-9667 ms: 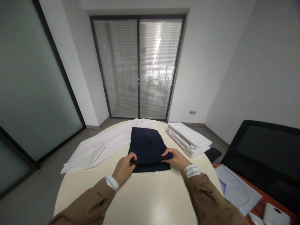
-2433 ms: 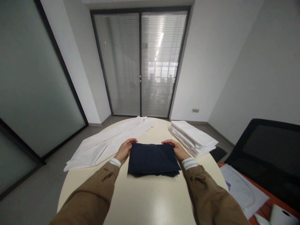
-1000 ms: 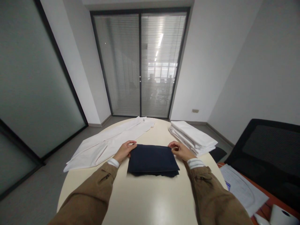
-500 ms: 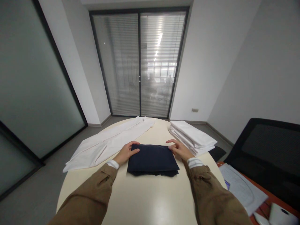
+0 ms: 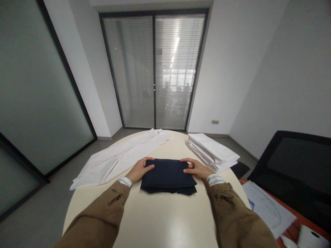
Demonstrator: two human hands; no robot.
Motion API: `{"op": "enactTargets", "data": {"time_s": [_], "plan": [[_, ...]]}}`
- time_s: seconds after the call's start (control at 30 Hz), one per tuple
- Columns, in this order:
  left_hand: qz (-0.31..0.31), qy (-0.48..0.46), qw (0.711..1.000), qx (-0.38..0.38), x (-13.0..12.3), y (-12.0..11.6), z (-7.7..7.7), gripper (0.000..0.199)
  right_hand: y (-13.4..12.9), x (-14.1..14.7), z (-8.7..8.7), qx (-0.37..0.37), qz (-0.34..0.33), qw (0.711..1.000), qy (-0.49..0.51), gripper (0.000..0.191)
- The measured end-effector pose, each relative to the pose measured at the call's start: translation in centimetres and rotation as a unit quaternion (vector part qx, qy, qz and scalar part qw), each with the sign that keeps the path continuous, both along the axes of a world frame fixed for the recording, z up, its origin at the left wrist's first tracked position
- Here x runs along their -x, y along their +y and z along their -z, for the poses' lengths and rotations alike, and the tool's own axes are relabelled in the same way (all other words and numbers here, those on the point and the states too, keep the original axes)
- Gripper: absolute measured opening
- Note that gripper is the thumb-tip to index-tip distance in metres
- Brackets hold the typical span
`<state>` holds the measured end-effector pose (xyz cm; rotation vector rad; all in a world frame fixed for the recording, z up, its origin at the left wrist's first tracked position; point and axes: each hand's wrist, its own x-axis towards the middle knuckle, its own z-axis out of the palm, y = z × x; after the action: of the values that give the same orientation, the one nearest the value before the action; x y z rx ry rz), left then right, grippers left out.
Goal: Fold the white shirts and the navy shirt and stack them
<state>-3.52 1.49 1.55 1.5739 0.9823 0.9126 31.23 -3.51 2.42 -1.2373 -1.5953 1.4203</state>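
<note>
A folded dark navy cloth (image 5: 168, 174) lies in layers at the middle of the pale round table (image 5: 160, 220). My left hand (image 5: 139, 169) grips its far left corner, thumb on top and fingers along the edge. At the far right corner, my right hand (image 5: 198, 168) holds the cloth the same way, thumb on top and the other fingers at the far and right edges. The undersides of the fingers are partly hidden.
White cloth (image 5: 116, 160) lies spread along the table's left side. A stack of folded white cloth (image 5: 212, 151) sits at the far right. Beyond the right edge are a black mesh chair (image 5: 297, 172) and an orange surface with papers (image 5: 269, 206).
My right hand has closed on the navy cloth's far right corner; its raised index finger has come down to the edge and its thumb now rests on top. My left hand has barely moved.
</note>
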Motion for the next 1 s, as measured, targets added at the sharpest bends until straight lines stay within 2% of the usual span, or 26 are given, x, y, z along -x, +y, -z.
{"op": "enactTargets", "data": {"time_s": [0.1,0.2,0.27,0.33,0.4,0.5,0.57,0.63,0.7,0.77,0.83,0.9,1.0], "plan": [[-0.028,0.070,0.996,-0.048,0.0,-0.1,-0.2,0.045,0.2,0.0,0.3,0.000,-0.024,0.999,-0.023,0.066],[-0.085,0.159,0.976,-0.121,-0.1,-0.5,-0.8,0.035,0.4,0.3,0.4,-0.024,-0.003,0.998,-0.051,0.060],[-0.137,0.173,0.957,-0.191,-0.4,-1.2,-1.5,0.027,0.5,0.4,0.4,-0.044,0.023,0.996,-0.067,0.054],[-0.158,0.165,0.937,-0.264,-1.0,-2.2,-2.5,0.025,0.7,0.4,0.7,-0.054,0.035,0.995,-0.082,0.053],[-0.115,0.182,0.924,-0.317,-1.8,-3.5,-3.4,0.031,0.9,0.3,1.0,-0.058,0.031,0.992,-0.103,0.056],[0.008,0.269,0.899,-0.346,-3.0,-5.6,-4.0,0.049,1.0,0.2,0.4,-0.108,0.025,0.979,-0.171,0.053],[0.062,0.334,0.877,-0.339,-3.6,-6.6,-3.8,0.057,0.4,0.8,-1.3,-0.176,0.039,0.953,-0.243,0.044],[0.083,0.377,0.862,-0.327,-3.9,-7.1,-3.4,0.060,-0.6,2.5,-3.7,-0.262,0.058,0.911,-0.313,0.039],[0.085,0.397,0.854,-0.326,-4.0,-7.3,-3.0,0.060,-2.0,4.9,-6.0,-0.348,0.060,0.879,-0.320,0.037],[0.081,0.407,0.849,-0.329,-4.2,-7.2,-2.7,0.062,-3.2,7.5,-7.0,-0.397,0.017,0.865,-0.307,0.039],[0.080,0.414,0.848,-0.322,-4.2,-7.0,-2.4,0.064,-4.0,9.5,-6.6,-0.395,-0.024,0.857,-0.329,0.046],[0.082,0.420,0.852,-0.302,-4.2,-6.8,-2.1,0.066,-4.2,10.5,-5.0,-0.344,-0.043,0.860,-0.374,0.053],[0.081,0.429,0.858,-0.272,-4.0,-6.3,-1.6,0.062,-3.8,10.4,-2.5,-0.262,-0.027,0.868,-0.422,0.063]]}}
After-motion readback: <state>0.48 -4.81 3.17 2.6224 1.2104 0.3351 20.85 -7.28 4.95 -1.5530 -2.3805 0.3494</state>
